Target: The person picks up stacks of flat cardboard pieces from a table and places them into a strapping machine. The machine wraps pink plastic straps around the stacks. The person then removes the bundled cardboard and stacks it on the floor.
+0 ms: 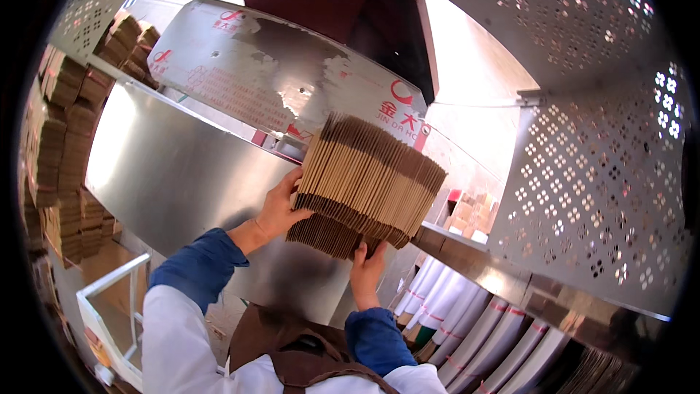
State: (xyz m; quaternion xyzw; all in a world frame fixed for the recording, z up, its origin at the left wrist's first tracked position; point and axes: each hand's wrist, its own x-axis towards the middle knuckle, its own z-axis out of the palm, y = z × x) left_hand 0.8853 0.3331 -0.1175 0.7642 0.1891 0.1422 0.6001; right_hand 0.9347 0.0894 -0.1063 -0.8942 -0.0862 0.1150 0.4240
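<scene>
A thick stack of folded brown cardboard pieces (372, 179) is held up in front of me, tilted, with its many edges lined up like a fan. My left hand (275, 210) grips the left end, thumb across the near face; its other fingers are partly hidden at the side. Under the lower edge, toward the right, my right hand (367, 270) pinches the stack with thumb and finger. Darker flaps hang along the stack's near lower side. Beneath and behind it is a smooth metal surface (182, 168).
A metal panel with peeling printed film (211, 62) stands just beyond the stack. Perforated metal panels (576, 182) flank the right side. White rolls or bundles (467, 343) lie at the lower right. Brown cardboard bundles (69, 146) are piled at left, near a white frame (109, 288).
</scene>
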